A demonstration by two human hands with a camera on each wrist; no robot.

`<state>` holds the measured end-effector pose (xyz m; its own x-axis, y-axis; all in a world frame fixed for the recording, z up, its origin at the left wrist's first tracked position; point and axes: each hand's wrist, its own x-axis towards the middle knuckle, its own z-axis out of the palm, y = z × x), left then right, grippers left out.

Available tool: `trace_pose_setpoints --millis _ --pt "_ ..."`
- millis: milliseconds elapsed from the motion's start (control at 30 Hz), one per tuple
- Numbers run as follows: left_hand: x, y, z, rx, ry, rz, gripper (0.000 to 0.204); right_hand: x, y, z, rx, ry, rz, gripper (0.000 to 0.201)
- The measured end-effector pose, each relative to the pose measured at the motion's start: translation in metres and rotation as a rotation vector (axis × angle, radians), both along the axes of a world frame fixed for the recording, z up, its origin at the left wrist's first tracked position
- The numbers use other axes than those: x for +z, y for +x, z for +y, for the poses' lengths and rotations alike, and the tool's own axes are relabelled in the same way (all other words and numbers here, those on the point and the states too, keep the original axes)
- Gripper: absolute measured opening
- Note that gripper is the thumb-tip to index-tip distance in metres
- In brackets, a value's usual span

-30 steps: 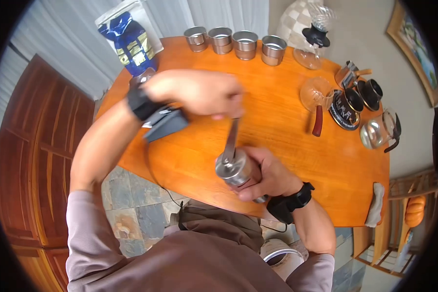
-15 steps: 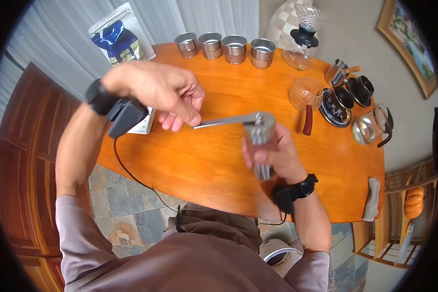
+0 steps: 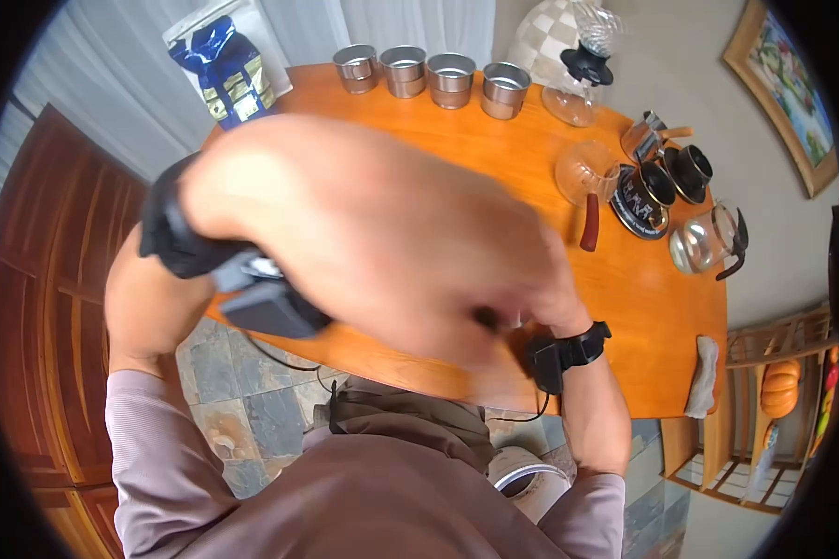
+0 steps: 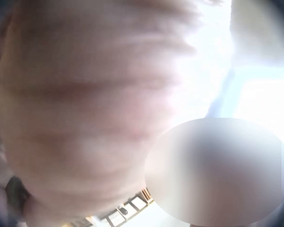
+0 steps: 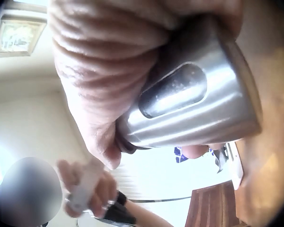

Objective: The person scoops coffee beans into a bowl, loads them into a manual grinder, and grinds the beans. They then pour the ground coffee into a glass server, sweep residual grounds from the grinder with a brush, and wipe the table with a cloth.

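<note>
My right hand [image 5: 104, 61] wraps round the body of a hand coffee grinder [image 5: 194, 104], brushed steel with an oval window. In the right wrist view the grinder lies tilted, its lower end close over the wooden table. Beyond it my left hand [image 3: 373, 233] pinches the pale, blurred crank arm [image 5: 85, 187] at its end. From the head, that left hand is large and smeared by motion, and it hides the grinder and most of my right hand. Only blurred skin of the left hand fills its own wrist view.
Several steel cups [image 3: 451, 82] line the far edge of the table [image 3: 643, 345], beside a blue and white bag [image 3: 228, 70]. To the right stand a glass dripper stand [image 3: 573, 102], a red-handled glass pot [image 3: 583, 177], dark cups [image 3: 657, 186] and a glass kettle [image 3: 704, 242]. A grey cloth [image 3: 702, 377] lies at the right edge.
My left hand has swung round with the crank, out to the left and then back right, up toward the head camera and over the grinder. My right hand keeps its grip, shifted slightly right.
</note>
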<state>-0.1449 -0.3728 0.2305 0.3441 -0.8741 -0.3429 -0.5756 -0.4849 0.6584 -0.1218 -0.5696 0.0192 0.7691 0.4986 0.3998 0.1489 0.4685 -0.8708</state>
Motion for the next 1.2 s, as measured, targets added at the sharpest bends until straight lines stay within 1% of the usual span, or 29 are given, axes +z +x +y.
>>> trace_pose_setpoints --millis 33,67,100,133,167,200,233,300,333,400,433,467,500,533,567,633,667,700,767,800,833,867,900,967,1000,1033,1100,1167,1200 --pt "-0.015 0.011 0.028 -0.198 -0.077 -0.126 0.028 0.01 -0.001 -0.013 0.243 0.001 0.323 0.063" --pt "-0.009 0.013 0.039 0.002 0.096 0.145 0.026 0.01 -0.003 -0.013 0.22 0.023 0.324 0.065" --pt "-0.026 0.023 0.065 0.166 0.089 0.288 0.024 0.011 -0.005 -0.012 0.197 0.045 0.32 0.066" --pt "-0.033 0.026 0.073 0.447 0.197 0.344 0.023 0.015 -0.01 -0.009 0.185 0.055 0.312 0.066" --pt "-0.04 0.032 0.079 0.517 0.223 0.319 0.022 0.02 -0.018 -0.005 0.239 0.026 0.331 0.067" --pt "-0.045 0.036 0.08 0.584 0.258 0.373 0.021 0.023 -0.024 -0.002 0.3 -0.007 0.35 0.068" --pt "-0.054 0.042 0.079 0.593 0.256 0.371 0.021 0.02 -0.025 0.0 0.309 -0.008 0.347 0.068" --pt "-0.07 0.051 0.071 0.576 0.144 0.24 0.022 0.009 -0.026 0.003 0.433 -0.079 0.285 0.068" --pt "-0.072 0.052 0.063 0.583 0.138 0.243 0.022 0.007 -0.029 0.009 0.359 -0.057 0.258 0.071" --pt "-0.071 0.053 0.048 0.534 0.187 -0.091 0.02 0.011 -0.026 0.005 0.337 -0.028 0.309 0.068" --pt "-0.069 0.051 0.048 0.537 0.184 -0.089 0.02 0.013 -0.023 0.003 0.312 0.01 0.359 0.066" --pt "-0.065 0.05 0.049 0.499 0.239 -0.128 0.019 0.014 -0.018 0.0 0.312 0.01 0.359 0.066" --pt "-0.059 0.048 0.051 0.459 0.295 -0.166 0.017 0.015 -0.013 -0.004 0.249 0.012 0.376 0.063" --pt "-0.048 0.04 0.053 0.488 0.292 -0.06 0.016 0.015 -0.008 -0.006 0.183 0.017 0.393 0.06" --pt "-0.043 0.031 0.06 0.467 0.264 -0.005 0.018 0.015 -0.005 -0.006 0.173 0.025 0.395 0.06" --pt "-0.031 0.009 0.06 0.369 0.177 -0.05 0.019 0.013 0.001 -0.004 0.073 -0.059 0.292 0.052" --pt "-0.022 0.0 0.052 0.297 0.147 -0.065 0.019 0.007 0.004 -0.005 0.116 -0.056 0.291 0.047" --pt "-0.017 -0.008 0.042 0.235 0.112 -0.076 0.02 0.005 0.003 -0.002 0.123 -0.059 0.298 0.047" --pt "-0.026 -0.018 0.019 0.132 -0.067 -0.145 0.024 0.004 -0.002 0.006 -0.067 -0.213 0.07 0.051" --pt "-0.037 -0.015 0.004 0.045 -0.201 -0.164 0.026 0.005 -0.007 0.008 -0.048 -0.228 0.069 0.051" --pt "-0.047 -0.009 -0.011 -0.046 -0.335 -0.192 0.029 0.006 -0.013 0.009 -0.029 -0.277 0.01 0.053" --pt "-0.037 -0.006 -0.027 0.044 -0.168 -0.195 0.021 0.009 -0.02 0.008 -0.012 -0.325 -0.053 0.055" --pt "-0.027 -0.001 -0.04 0.135 -0.003 -0.192 0.019 0.01 -0.026 0.006 0.005 -0.371 -0.116 0.057" --pt "-0.052 0.046 -0.039 0.058 -0.207 -0.453 0.026 0.013 -0.033 0.005 0.036 -0.453 -0.243 0.061" --pt "-0.048 0.063 -0.031 0.089 0.015 -0.568 0.024 0.01 -0.032 0.007 0.133 -0.344 -0.06 0.066" --pt "-0.044 0.078 -0.024 0.114 0.246 -0.678 0.024 0.012 -0.031 0.006 0.138 -0.338 -0.065 0.066" --pt "-0.047 0.089 0.022 0.268 0.363 -0.397 0.024 0.016 -0.027 0.004 -0.021 -0.035 0.193 0.058" --pt "-0.049 0.063 0.061 0.457 0.107 -0.114 0.019 0.012 -0.008 -0.003 -0.044 -0.031 0.161 0.054" --pt "-0.052 0.048 0.074 0.464 0.025 -0.018 0.016 0.011 -0.004 -0.001 -0.134 -0.072 0.141 0.053"
